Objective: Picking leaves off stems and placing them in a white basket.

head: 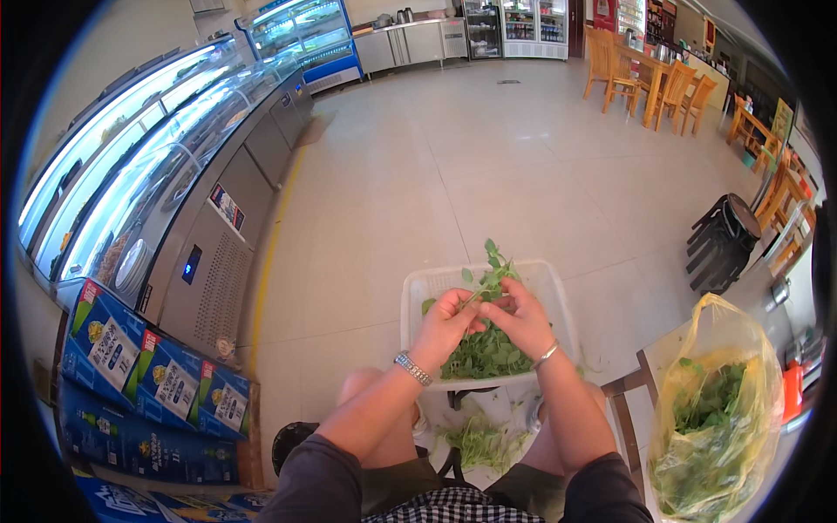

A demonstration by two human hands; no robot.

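My left hand point(452, 320) pinches the stems of a leafy green sprig point(492, 278) between thumb and fingers. Close beside it, my right hand point(520, 319) has its thumb and fingers on the same sprig, whose leaves point away from me. Both hands are above a white plastic basket point(413, 340). Loose green leaves point(487, 356) lie in the basket below them. On the floor between my feet is a pile of pale green stems point(485, 441).
On my right, a yellow translucent plastic bag point(752, 418) of leafy greens rests on a wooden seat. Black stacked stools point(724, 245) stand beyond it. Blue beer cartons point(157, 386) and a refrigerated display counter point(216, 255) line the left. Wooden chairs point(675, 85) surround a far table.
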